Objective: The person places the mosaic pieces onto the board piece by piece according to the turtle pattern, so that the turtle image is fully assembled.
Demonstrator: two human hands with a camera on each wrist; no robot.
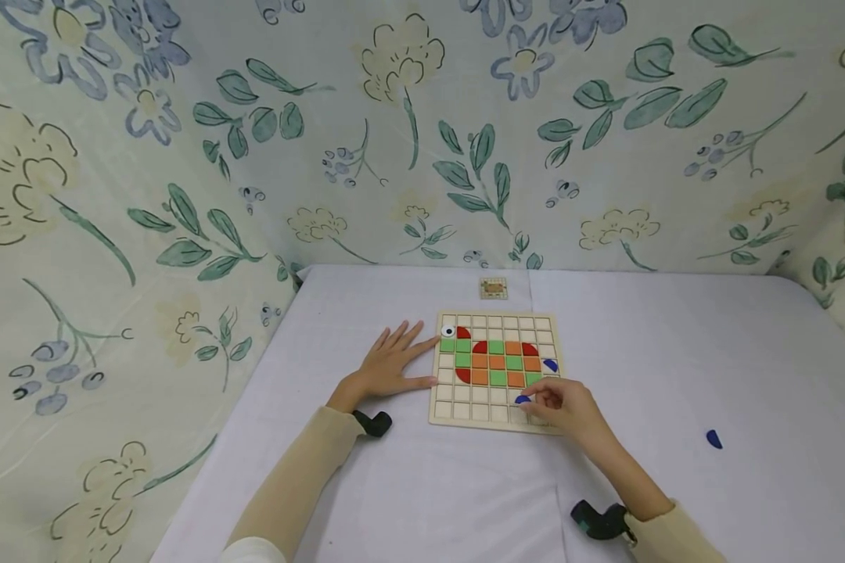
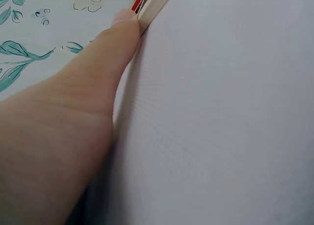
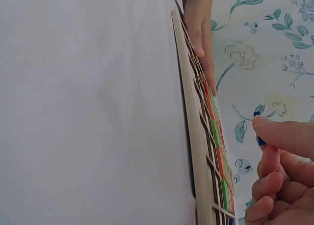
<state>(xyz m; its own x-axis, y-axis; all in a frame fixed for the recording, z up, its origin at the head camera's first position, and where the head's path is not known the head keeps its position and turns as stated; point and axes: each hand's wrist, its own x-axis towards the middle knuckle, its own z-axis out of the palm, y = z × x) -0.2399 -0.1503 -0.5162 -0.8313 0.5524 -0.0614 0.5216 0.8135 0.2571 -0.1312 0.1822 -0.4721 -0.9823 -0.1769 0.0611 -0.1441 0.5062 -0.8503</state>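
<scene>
A wooden grid board lies on the table, with red, green and orange tiles and a white eye tile in its cells. My left hand rests at the board's left edge, fingers spread, thumb and a finger touching the rim. Over the lower right part of the board, my right hand pinches a blue half-round tile between thumb and finger; the right wrist view shows this blue tile edge-on, above the board. Another blue half-round tile sits in a cell near the right edge.
A loose blue half-round tile lies on the white cloth to the right. Behind the board is a small patterned card. A floral curtain hangs beyond the table's back edge.
</scene>
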